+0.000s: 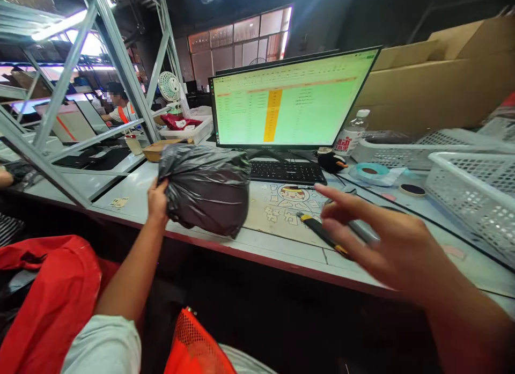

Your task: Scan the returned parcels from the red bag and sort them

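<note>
A stuffed black plastic bag [209, 189] is gripped at its gathered end by my left hand [157, 202], over the front edge of the white desk [132, 189]. My right hand [374, 234], slightly blurred, hovers over the right part of the desk with its fingers apart and nothing in them. Below and left of its fingers lies a yellow-and-black utility knife [317, 229] on a printed desk mat [273, 205]. A grey object partly behind the right hand cannot be made out.
A monitor [245, 111] stands behind a black keyboard [287, 173]. To the right are a tape roll [370, 171], a water bottle [354, 131], white plastic baskets [475, 173] and a cardboard box [434, 89]. A metal rack [120, 57] rises at left; another person [118, 105] sits beyond it.
</note>
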A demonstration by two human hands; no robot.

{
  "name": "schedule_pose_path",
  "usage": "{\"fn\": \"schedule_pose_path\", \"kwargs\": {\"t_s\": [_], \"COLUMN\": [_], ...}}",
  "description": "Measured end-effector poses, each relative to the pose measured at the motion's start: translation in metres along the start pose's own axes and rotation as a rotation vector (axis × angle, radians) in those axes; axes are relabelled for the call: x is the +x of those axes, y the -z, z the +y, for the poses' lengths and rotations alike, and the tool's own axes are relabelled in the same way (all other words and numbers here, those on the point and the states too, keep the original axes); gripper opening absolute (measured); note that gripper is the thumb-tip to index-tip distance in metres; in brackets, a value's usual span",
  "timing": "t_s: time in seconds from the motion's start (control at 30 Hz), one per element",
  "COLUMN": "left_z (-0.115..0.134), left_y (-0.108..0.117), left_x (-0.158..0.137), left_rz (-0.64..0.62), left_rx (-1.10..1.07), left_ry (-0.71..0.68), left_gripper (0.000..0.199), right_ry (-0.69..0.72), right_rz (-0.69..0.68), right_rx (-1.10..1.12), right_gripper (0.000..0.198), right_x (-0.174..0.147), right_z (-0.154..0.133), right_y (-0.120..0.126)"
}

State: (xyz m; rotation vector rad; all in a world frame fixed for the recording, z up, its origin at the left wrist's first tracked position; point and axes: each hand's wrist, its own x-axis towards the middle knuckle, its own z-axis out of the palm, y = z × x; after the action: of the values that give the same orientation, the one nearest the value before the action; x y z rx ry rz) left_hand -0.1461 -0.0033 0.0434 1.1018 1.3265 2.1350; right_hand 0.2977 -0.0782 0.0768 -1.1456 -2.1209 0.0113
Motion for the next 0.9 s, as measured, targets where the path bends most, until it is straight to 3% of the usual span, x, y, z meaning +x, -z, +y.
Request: {"fn": "schedule_pose_path", "kwargs": {"t_s": [0.1,0.17,0.23,0.27,0.33,0.4,0.47,0.53,0.67,0.8,0.9], "left_z": [-0.016,-0.009,-0.001,0.001,-0.002,-0.010,-0.014,-0.010,-0.004,-0.029,-0.047], "left_y": [-0.034,-0.039,-0.037,-0.037,-0.039,-0.046,-0.057,-0.070,-0.100,-0.116,-0.116], "left_x": [-0.018,-0.036,-0.060,-0.074,-0.105,-0.134,-0.153,-0.162,-0.175,-0.211,-0.235], "left_rz": [-0.045,-0.044,-0.151,-0.292,-0.710,-1.111,-1.330,-1.348,-1.096,-1.045,-1.041], "left_rx": [-0.003,0.123,0.285,0.358,0.520,0.702,0.823,0.822,0.846,1.057,1.106], "left_ry": [-0.072,-0.311,-0.628,-0.771,-0.949,-0.951,-0.860,-0.767,-0.669,-0.652,-0.652], "left_gripper": [0.038,0.039,0.049,0.056,0.068,0.070,0.069,0.066,0.058,0.079,0.084], "right_ry": [-0.329,-0.547,-0.696,-0.742,-0.797,-0.836,-0.870,-0.884,-0.900,-0.912,-0.772], "right_rz": [-0.056,-0.174,-0.309,-0.363,-0.444,-0.498,-0.531,-0.543,-0.548,-0.545,-0.525], "right_rx": [-0.345,-0.526,-0.596,-0.600,-0.594,-0.600,-0.616,-0.623,-0.598,-0.439,-0.154], "right_gripper": [0.058,0.062,0.065,0.068,0.072,0.072,0.066,0.057,0.048,0.044,0.047], "right_x": [0.011,0.003,-0.007,-0.011,-0.012,-0.007,0.001,0.010,0.030,0.048,0.053], "right_z": [0.067,0.108,0.133,0.140,0.142,0.136,0.128,0.123,0.121,0.106,0.077], "right_y": [-0.006,-0.010,-0.017,-0.022,-0.033,-0.044,-0.053,-0.059,-0.054,-0.023,0.009]}}
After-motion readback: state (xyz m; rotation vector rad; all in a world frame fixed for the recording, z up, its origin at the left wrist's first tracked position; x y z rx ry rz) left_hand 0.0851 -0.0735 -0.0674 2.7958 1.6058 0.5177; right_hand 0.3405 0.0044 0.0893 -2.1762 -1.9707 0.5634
